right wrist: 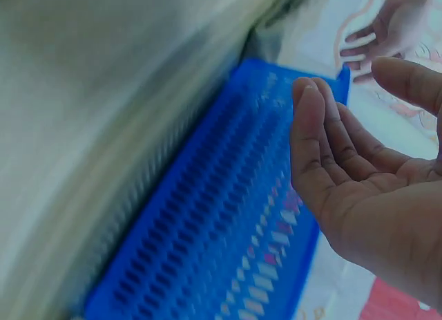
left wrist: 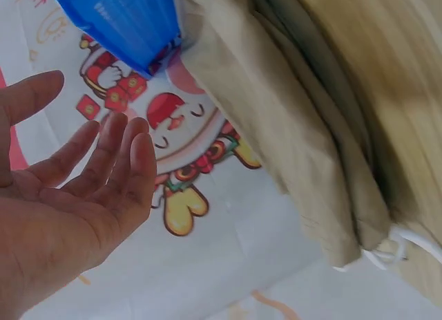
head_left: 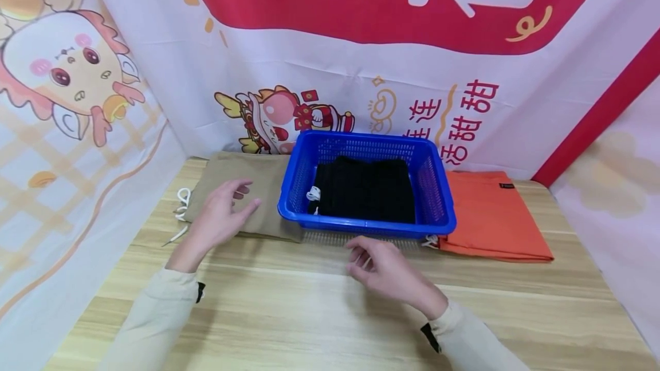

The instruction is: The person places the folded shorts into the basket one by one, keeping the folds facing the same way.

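Note:
My left hand (head_left: 223,214) hovers over a folded khaki garment (head_left: 265,202) with a white drawstring, its fingers loosely bent and nothing in them. In the left wrist view, the same khaki cloth (left wrist: 276,126) lies apart from the hand. Just in front of a blue perforated basket (head_left: 361,225), my right hand (head_left: 384,271) is held in the air, loosely curved and holding nothing. Inside the basket lies a folded black garment (head_left: 366,190) with a white cord at its left. The right wrist view shows the slotted basket side (right wrist: 200,195) behind that hand.
A folded orange garment (head_left: 495,219) lies on the wooden table (head_left: 309,308) at the basket's right, with a white cord near the basket corner. Printed cloth walls (head_left: 330,67) stand close behind the basket and along both sides.

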The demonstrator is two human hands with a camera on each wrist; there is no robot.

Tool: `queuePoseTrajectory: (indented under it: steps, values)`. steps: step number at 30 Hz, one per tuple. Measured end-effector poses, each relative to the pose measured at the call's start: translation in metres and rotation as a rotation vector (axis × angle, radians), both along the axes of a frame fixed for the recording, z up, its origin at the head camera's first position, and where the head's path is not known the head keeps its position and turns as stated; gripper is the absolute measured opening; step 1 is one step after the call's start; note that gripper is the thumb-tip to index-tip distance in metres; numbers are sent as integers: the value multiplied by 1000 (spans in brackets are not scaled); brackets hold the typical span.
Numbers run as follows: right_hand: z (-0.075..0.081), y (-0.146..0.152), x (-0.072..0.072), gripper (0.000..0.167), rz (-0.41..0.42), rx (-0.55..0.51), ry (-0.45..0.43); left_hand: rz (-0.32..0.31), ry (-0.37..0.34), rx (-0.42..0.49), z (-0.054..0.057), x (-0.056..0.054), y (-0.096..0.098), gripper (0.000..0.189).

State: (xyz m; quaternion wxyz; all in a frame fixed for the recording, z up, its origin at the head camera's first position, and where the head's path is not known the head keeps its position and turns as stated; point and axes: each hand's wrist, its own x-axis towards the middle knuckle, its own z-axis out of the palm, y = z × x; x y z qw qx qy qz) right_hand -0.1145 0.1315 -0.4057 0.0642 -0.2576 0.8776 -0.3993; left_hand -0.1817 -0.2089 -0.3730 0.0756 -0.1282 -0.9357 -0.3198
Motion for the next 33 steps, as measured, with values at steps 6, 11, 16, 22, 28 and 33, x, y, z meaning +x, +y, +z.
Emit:
queuePoseTrajectory:
  steps: [6,11,16,22,28,33]
  values:
    - [-10,-22,-5,41,39,-54,-162,56,-11,-7,-7,-10,-19,51]
    - [-16,-36,-13,49,22,-118,-291,133,-67,7,-15,-22,-40,57]
    - [-21,-44,-18,51,8,-137,-335,203,-90,-14,-20,-38,-61,62]
    - [-26,-51,-22,53,-2,-190,-405,259,-115,-48,-25,-62,-82,68]
    - [-30,-59,-25,56,-19,-275,-486,270,-240,-60,-30,-85,-99,81]
    - [-33,-67,-28,59,-47,-363,-573,284,-348,-44,-37,-95,-109,84]
